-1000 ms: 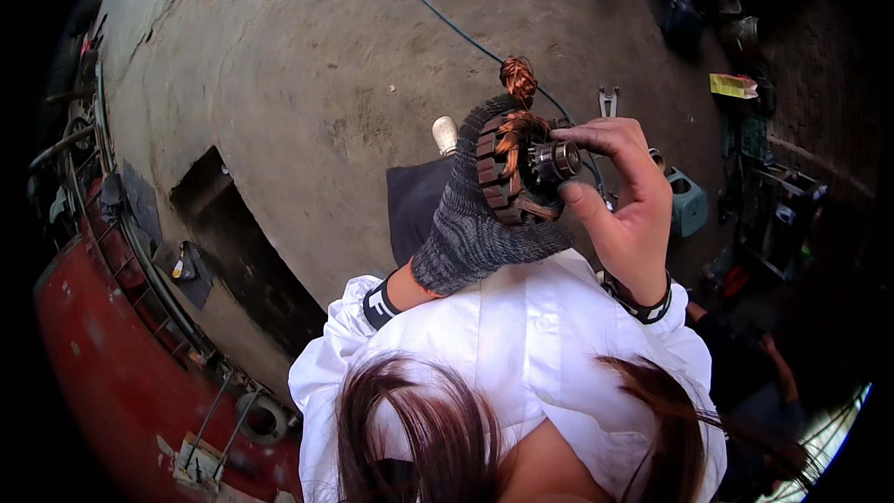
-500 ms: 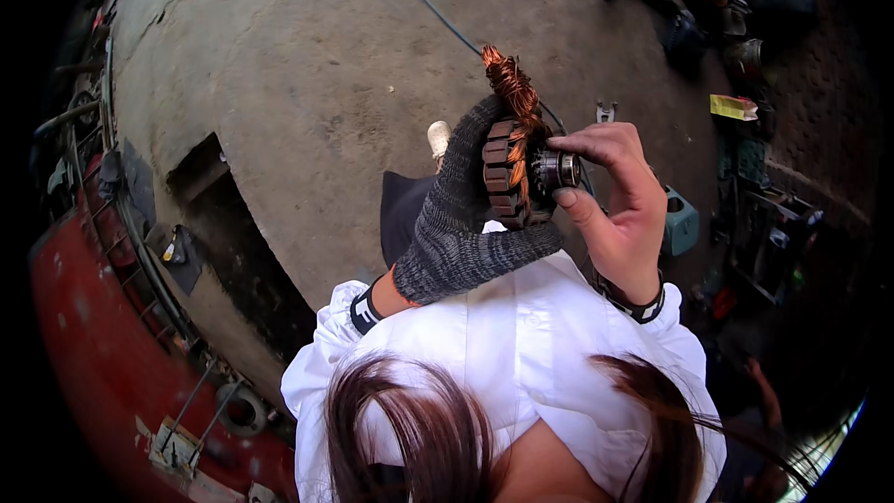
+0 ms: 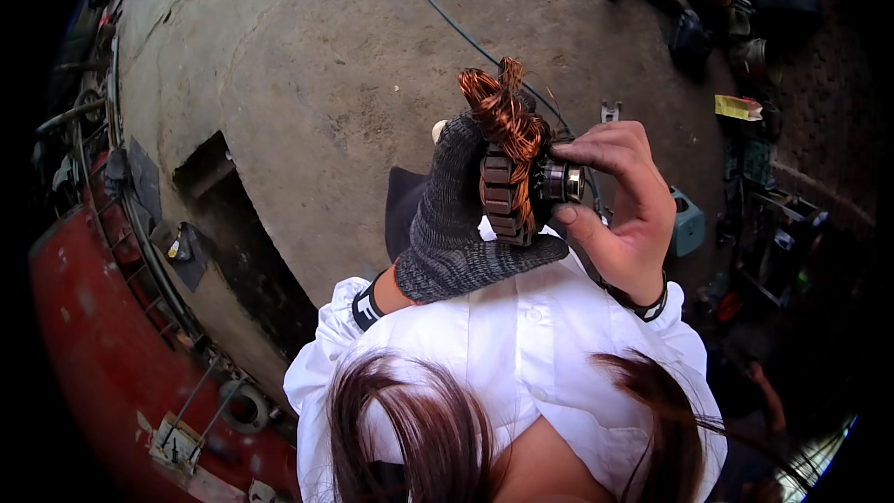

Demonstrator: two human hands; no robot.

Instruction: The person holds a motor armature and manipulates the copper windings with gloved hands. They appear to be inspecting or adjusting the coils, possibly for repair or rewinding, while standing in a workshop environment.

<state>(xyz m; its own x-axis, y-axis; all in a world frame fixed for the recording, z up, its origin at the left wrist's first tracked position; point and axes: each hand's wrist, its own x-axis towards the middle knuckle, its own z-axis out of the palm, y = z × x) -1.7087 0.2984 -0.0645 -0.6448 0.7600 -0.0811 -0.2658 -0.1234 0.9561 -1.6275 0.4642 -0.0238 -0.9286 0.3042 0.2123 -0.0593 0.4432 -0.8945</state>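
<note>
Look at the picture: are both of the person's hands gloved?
No: only the left hand wears a grey knit glove; the right hand on the motor part is bare.

Stained concrete floor (image 3: 307, 65) in daylight, crossed by a thin blue cable (image 3: 438, 9); red metal frame (image 3: 84, 354) at left, cluttered tools (image 3: 708, 0) at upper right.

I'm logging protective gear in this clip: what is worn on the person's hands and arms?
The left hand wears a dark grey knitted work glove, with a black band bearing white marks at the wrist. The right hand is bare, with a thin black band around its wrist. Both arms have white shirt sleeves, pushed back from the wrists.
</note>
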